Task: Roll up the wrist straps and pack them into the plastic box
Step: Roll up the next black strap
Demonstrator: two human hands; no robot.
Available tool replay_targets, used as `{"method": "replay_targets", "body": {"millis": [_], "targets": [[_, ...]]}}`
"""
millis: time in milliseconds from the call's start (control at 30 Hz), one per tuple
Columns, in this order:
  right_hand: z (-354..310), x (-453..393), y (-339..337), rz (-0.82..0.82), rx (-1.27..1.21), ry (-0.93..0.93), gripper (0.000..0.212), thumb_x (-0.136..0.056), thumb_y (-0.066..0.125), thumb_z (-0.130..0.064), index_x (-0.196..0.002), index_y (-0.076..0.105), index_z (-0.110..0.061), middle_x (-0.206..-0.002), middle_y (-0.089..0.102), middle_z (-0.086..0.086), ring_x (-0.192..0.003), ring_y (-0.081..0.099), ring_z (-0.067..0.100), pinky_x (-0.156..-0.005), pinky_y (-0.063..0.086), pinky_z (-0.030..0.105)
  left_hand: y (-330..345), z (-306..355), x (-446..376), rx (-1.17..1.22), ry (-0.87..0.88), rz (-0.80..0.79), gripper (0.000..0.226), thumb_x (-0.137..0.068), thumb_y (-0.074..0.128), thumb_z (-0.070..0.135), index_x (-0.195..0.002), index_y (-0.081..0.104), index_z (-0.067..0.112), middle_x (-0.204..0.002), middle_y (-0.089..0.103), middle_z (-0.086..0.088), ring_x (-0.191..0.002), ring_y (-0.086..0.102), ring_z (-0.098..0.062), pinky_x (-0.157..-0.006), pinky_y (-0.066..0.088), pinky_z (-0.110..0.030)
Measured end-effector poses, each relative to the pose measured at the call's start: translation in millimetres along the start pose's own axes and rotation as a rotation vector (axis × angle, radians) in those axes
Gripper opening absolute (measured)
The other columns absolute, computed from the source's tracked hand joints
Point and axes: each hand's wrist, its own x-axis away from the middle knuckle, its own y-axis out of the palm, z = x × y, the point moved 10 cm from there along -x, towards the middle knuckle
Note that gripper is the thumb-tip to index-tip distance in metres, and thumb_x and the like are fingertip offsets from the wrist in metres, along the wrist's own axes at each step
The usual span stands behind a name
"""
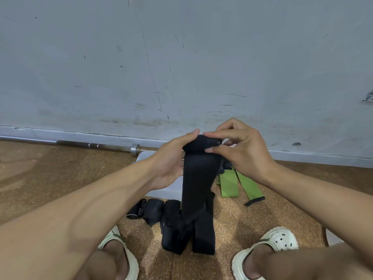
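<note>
Both hands pinch the started roll at the top of a black wrist strap (196,178) — the left hand (173,162) braces its left end with thumb on top, the right hand (240,150) nips the coil between thumb and fingers. The strap's tail hangs to the floor (60,178), draping over loose black straps. Rolled straps (154,210) lie nearby, green straps (229,185) to the right. The plastic box (161,191) sits behind, mostly hidden. Risk: slack tension loosens the coil, or the tail drags the loose straps along.
</note>
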Motion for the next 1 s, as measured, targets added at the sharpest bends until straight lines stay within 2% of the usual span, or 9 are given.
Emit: {"method": "replay_targets", "body": {"millis": [133,233,300,400,567,667,800,900,1000], "targets": [[9,0,7,-0.081,-0.026,0.066,0.036,-0.075,0.088,-0.005,-0.103,0.081,-0.028,-0.106,0.065,0.004,-0.091,0.066,0.023,-0.081,0.057,0.035,-6,1,2,-0.014,0.006,0.031,0.04,-0.104,0.052,0.04,-0.13,0.067,0.014,-0.123,0.073,-0.01,-0.116,0.069,-0.026,-0.103,0.053,-0.042],[11,0,8,-0.096,-0.056,0.133,0.036,-0.072,0.087,-0.027,-0.107,0.081,-0.028,-0.112,0.069,-0.004,-0.098,0.069,0.008,-0.092,0.058,0.033,-16,12,3,-0.007,0.091,0.105,0.031,-0.101,0.061,0.024,-0.129,0.066,0.011,-0.121,0.074,-0.011,-0.115,0.069,-0.028,-0.102,0.055,-0.044],[16,-1,7,-0.102,-0.061,0.195,0.048,-0.072,0.085,-0.032,-0.119,0.076,-0.029,-0.101,0.075,-0.007,-0.094,0.071,0.005,-0.094,0.056,0.03,-18,16,4,0.026,0.127,0.102,0.033,-0.097,0.067,0.017,-0.129,0.065,0.011,-0.119,0.074,-0.012,-0.111,0.071,-0.029,-0.094,0.059,-0.039],[30,2,18,-0.178,-0.23,0.34,0.064,-0.072,0.083,-0.03,-0.133,0.065,-0.029,-0.106,0.079,-0.002,-0.097,0.077,0.016,-0.094,0.057,0.035,-14,23,7,0.037,0.179,0.062,0.034,-0.093,0.069,0.01,-0.127,0.066,0.008,-0.117,0.075,-0.013,-0.103,0.074,-0.025,-0.082,0.06,-0.029],[29,3,21,-0.161,-0.339,0.328,0.044,-0.075,0.081,-0.015,-0.118,0.071,-0.016,-0.112,0.078,0.005,-0.096,0.077,0.03,-0.082,0.063,0.036,-10,28,8,0.009,0.218,0.041,0.037,-0.092,0.069,0.001,-0.128,0.064,0.006,-0.118,0.074,-0.012,-0.102,0.073,-0.024,-0.087,0.061,-0.033],[25,0,14,-0.102,-0.312,0.281,0.04,-0.081,0.08,-0.002,-0.119,0.072,-0.014,-0.115,0.076,0.005,-0.09,0.078,0.031,-0.079,0.064,0.039,-8,23,8,-0.016,0.197,0.031,0.036,-0.093,0.069,0.006,-0.129,0.065,0.011,-0.116,0.075,-0.008,-0.102,0.073,-0.022,-0.084,0.061,-0.035],[21,-4,9,-0.064,-0.293,0.235,0.039,-0.082,0.08,0.002,-0.114,0.074,-0.02,-0.101,0.079,0.008,-0.087,0.078,0.03,-0.075,0.064,0.035,0,16,9,-0.034,0.154,-0.015,0.037,-0.097,0.066,0.029,-0.133,0.065,0.021,-0.121,0.074,-0.005,-0.109,0.072,-0.02,-0.088,0.058,-0.039],[23,-4,8,-0.068,-0.2,0.192,0.041,-0.078,0.085,-0.002,-0.112,0.077,-0.024,-0.095,0.08,0.0,-0.089,0.068,0.05,-0.083,0.063,0.049,2,15,9,-0.051,0.13,-0.006,0.039,-0.099,0.058,0.042,-0.13,0.067,0.021,-0.12,0.075,-0.003,-0.112,0.071,-0.02,-0.097,0.057,-0.042],[26,-2,11,-0.081,-0.174,0.203,0.043,-0.078,0.086,-0.005,-0.115,0.077,-0.025,-0.089,0.079,0.0,-0.087,0.065,0.053,-0.086,0.062,0.051,-1,12,9,-0.09,0.111,0.016,0.04,-0.1,0.056,0.046,-0.128,0.069,0.021,-0.118,0.076,-0.002,-0.111,0.072,-0.02,-0.1,0.055,-0.043]]}}
